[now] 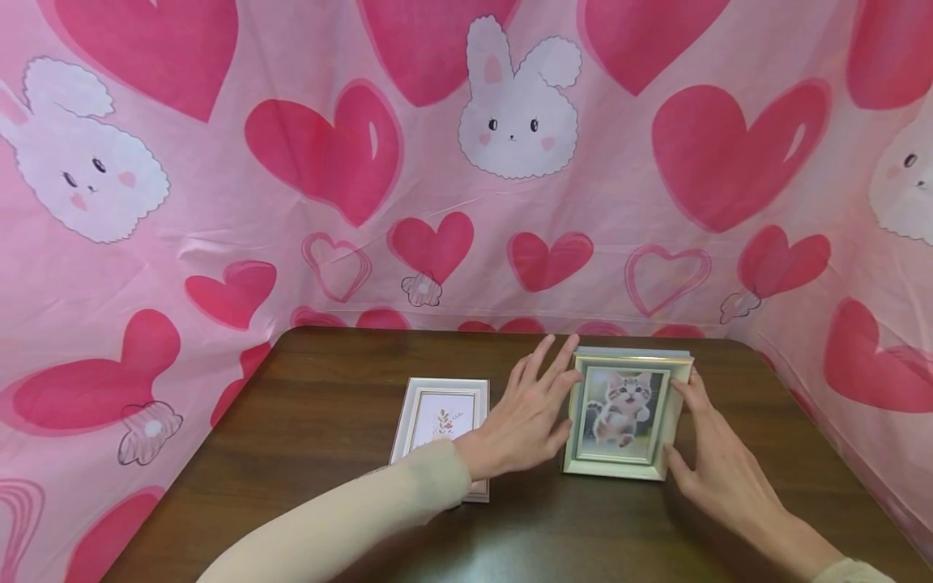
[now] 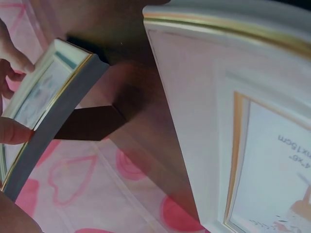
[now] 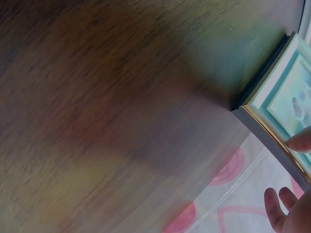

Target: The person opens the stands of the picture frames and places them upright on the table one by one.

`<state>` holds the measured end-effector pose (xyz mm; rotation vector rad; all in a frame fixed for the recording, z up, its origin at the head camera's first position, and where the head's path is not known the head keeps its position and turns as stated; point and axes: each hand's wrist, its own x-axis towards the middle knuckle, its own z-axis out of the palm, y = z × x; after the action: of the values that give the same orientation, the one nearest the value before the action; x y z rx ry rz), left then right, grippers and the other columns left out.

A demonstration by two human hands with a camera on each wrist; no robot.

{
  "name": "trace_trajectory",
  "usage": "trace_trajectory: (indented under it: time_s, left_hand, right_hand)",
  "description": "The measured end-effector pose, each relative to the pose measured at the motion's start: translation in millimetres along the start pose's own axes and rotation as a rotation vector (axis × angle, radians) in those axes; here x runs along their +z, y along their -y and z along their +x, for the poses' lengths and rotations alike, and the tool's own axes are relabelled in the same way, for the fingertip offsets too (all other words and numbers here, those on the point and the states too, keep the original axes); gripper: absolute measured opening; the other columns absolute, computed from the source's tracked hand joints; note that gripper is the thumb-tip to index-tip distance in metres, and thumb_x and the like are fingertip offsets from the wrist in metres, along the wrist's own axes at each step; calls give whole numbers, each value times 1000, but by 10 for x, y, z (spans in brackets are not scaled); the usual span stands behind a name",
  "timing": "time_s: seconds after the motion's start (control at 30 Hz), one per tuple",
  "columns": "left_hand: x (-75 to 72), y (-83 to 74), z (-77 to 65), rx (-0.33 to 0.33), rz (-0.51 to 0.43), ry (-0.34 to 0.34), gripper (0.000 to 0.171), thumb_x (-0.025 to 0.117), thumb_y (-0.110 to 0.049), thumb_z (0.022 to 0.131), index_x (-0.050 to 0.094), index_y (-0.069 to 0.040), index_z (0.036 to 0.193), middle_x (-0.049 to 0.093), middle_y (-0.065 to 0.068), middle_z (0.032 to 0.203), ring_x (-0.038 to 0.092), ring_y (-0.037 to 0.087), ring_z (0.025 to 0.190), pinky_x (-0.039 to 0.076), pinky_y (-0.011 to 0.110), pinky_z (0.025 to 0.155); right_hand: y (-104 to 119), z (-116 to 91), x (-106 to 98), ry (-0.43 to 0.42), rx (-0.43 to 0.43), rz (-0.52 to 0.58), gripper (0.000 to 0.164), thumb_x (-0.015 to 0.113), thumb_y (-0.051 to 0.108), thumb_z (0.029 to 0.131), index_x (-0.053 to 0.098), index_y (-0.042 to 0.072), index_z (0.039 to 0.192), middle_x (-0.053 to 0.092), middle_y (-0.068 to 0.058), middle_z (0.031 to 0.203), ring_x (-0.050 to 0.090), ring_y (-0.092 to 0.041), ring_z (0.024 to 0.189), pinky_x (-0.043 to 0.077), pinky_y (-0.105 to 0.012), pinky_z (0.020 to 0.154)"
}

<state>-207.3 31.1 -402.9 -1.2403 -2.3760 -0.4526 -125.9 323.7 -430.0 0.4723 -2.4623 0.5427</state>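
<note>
A pale picture frame with a gold line and a kitten picture stands upright on the table, leaning slightly back. My left hand holds its left edge, with fingers at the upper corner and the thumb lower down. On the other side, my right hand grips the right edge, its thumb in front. In the left wrist view a dark support leg sticks out behind the kitten frame. A second, white picture frame with a flower print is beside it on the left, partly hidden by my left forearm.
The dark wooden table carries both frames. Behind it and along its sides hangs a pink cloth printed with hearts and rabbits. The table's back edge lies a little beyond the frames.
</note>
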Motion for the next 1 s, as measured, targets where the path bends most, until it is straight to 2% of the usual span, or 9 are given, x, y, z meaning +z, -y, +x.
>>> trace_trajectory:
  time_s: [0.2, 0.3, 0.37, 0.43, 0.7, 0.9, 1.0]
  left_hand:
    - [12, 17, 22, 5, 0, 2, 66, 78, -30, 92, 41, -16, 145, -11, 4, 176, 2, 34, 160, 23, 54, 123]
    - [17, 21, 27, 12, 5, -4, 65, 78, -28, 92, 41, -16, 144, -10, 4, 176, 5, 36, 160, 26, 54, 122]
    - [23, 25, 30, 15, 7, -8, 64, 77, -28, 92, 40, -15, 143, -10, 5, 176, 6, 36, 159, 26, 54, 122]
    - [25, 26, 32, 16, 6, -9, 64, 77, -27, 92, 40, -15, 143, -10, 5, 176, 7, 36, 159, 26, 54, 122]
    - [28, 31, 40, 14, 0, -3, 65, 77, -28, 93, 39, -15, 144, -5, 8, 177, 7, 34, 159, 25, 51, 123]
    - [16, 46, 45, 18, -15, 17, 66, 77, -27, 94, 37, -15, 145, -7, 7, 177, 7, 32, 159, 27, 49, 123]
    - [13, 50, 48, 18, -20, 22, 67, 77, -27, 94, 37, -15, 146, -6, 7, 177, 9, 32, 159, 29, 49, 122]
  right_hand:
    - [5, 0, 3, 3, 8, -5, 115, 85, -5, 68, 25, 9, 165, 17, -13, 174, 51, -50, 132, 14, -8, 108]
    - [12, -3, -1, 8, 19, -16, 115, 85, -4, 68, 25, 10, 165, 17, -13, 174, 52, -50, 130, 33, -24, 113]
    - [15, -1, -3, 12, 26, -21, 116, 85, -4, 68, 25, 10, 166, 16, -13, 174, 52, -50, 130, 44, -40, 106]
    - [15, 2, -5, 13, 29, -25, 116, 85, -5, 68, 25, 10, 166, 16, -13, 174, 52, -50, 130, 46, -49, 99]
    - [14, 11, -8, 13, 30, -26, 117, 86, -4, 67, 24, 10, 166, 15, -13, 175, 53, -50, 127, 47, -58, 91]
    - [19, 11, -3, 2, 25, -25, 116, 86, -4, 67, 25, 8, 165, 15, -13, 175, 55, -49, 125, 47, -57, 86]
    - [19, 11, -2, 4, 27, -25, 117, 86, -4, 67, 25, 9, 165, 15, -12, 175, 55, -49, 125, 47, -57, 88]
